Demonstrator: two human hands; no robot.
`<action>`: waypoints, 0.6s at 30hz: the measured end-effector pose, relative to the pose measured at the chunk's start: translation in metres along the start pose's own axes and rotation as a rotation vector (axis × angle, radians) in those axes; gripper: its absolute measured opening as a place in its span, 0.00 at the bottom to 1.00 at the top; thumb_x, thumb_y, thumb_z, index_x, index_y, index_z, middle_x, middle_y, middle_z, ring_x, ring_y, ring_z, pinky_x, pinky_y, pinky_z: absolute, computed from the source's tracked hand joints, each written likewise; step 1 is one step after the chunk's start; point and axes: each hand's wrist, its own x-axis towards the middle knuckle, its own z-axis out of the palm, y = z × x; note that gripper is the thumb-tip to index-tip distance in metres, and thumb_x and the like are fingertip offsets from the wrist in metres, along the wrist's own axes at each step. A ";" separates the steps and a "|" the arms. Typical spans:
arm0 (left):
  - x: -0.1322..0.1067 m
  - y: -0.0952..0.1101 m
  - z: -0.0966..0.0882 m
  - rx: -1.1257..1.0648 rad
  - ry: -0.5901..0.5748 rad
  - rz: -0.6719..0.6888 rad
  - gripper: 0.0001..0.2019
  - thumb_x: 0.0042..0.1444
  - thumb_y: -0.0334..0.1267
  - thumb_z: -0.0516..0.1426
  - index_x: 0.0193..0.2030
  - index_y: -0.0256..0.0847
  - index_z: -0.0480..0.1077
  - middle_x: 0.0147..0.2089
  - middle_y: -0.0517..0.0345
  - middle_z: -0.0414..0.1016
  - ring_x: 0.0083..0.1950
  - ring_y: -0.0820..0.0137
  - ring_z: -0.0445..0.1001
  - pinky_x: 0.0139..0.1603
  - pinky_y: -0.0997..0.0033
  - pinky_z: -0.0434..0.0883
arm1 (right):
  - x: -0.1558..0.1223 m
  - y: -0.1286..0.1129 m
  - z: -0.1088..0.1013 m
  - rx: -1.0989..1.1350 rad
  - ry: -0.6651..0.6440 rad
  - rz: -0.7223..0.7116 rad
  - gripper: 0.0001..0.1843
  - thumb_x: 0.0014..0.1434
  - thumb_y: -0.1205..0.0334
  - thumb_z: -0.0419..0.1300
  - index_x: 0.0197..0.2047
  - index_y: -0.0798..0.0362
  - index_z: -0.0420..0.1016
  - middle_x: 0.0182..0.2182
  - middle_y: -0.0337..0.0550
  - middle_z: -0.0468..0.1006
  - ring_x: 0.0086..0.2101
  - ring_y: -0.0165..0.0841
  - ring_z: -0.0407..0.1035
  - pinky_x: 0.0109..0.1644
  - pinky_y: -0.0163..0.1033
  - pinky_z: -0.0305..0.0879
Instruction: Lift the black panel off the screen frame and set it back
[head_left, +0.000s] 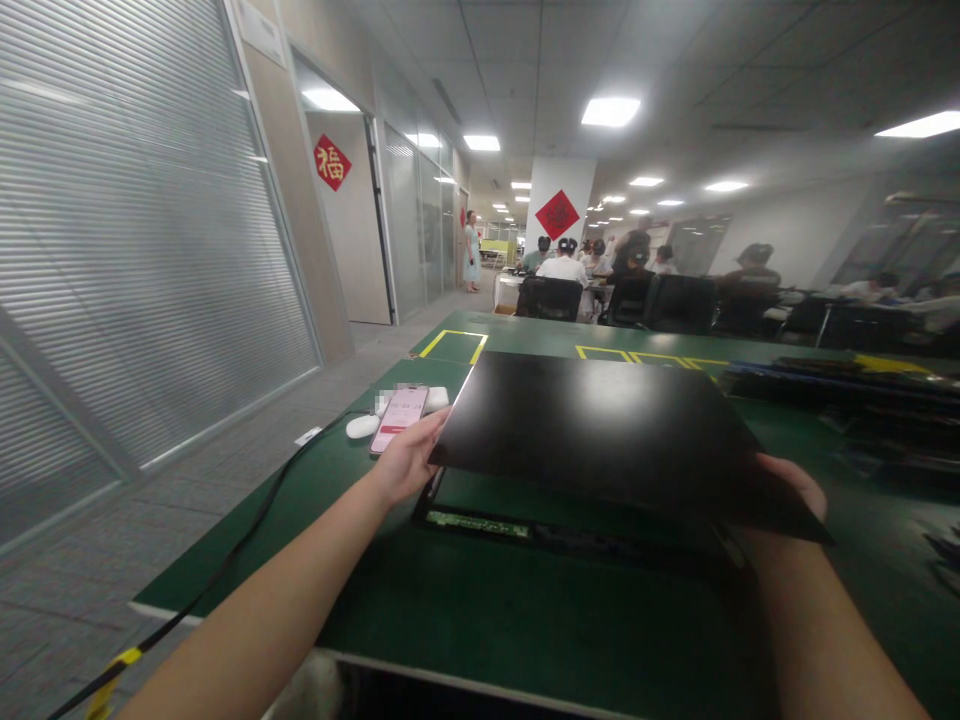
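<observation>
A dark, flat rectangular panel [592, 420] with a glossy sheen is held up over the green table [480, 590], tilted. At its left edge my left hand [411, 460] grips it, thumb along the side. My right hand [795, 500] is closed on the right edge, its fingers partly hidden behind the panel. Under the panel lies a thin black frame [424, 508] with a green circuit strip [480, 524] along its near side; most of the frame is covered from sight.
Left of the panel lie a phone [400, 418] with a lit screen and a white mouse [363, 427]. A black cable [262, 505] runs over the table's left edge. Stacked dark panels [885, 410] stand at right. Yellow tape [454, 335] marks the far side. People sit beyond.
</observation>
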 end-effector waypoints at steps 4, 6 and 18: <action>0.000 0.006 0.000 0.063 0.085 0.079 0.23 0.42 0.31 0.65 0.50 0.37 0.78 0.40 0.53 0.82 0.37 0.66 0.77 0.35 0.74 0.70 | -0.013 -0.001 0.013 -0.121 0.032 0.057 0.07 0.44 0.72 0.61 0.28 0.52 0.76 0.25 0.38 0.80 0.27 0.34 0.74 0.40 0.43 0.74; 0.000 0.010 -0.001 0.059 0.166 0.128 0.22 0.42 0.31 0.64 0.48 0.36 0.78 0.39 0.54 0.81 0.34 0.69 0.75 0.33 0.75 0.69 | -0.022 -0.003 0.021 -0.274 -0.018 0.159 0.07 0.44 0.70 0.63 0.30 0.52 0.76 0.25 0.40 0.80 0.28 0.37 0.75 0.39 0.43 0.74; -0.004 0.024 0.001 0.077 0.293 0.224 0.20 0.39 0.33 0.64 0.43 0.40 0.78 0.39 0.59 0.78 0.35 0.69 0.73 0.30 0.75 0.69 | -0.013 0.011 0.018 -0.509 -0.309 0.255 0.27 0.49 0.67 0.62 0.54 0.52 0.66 0.36 0.50 0.83 0.34 0.37 0.78 0.37 0.40 0.73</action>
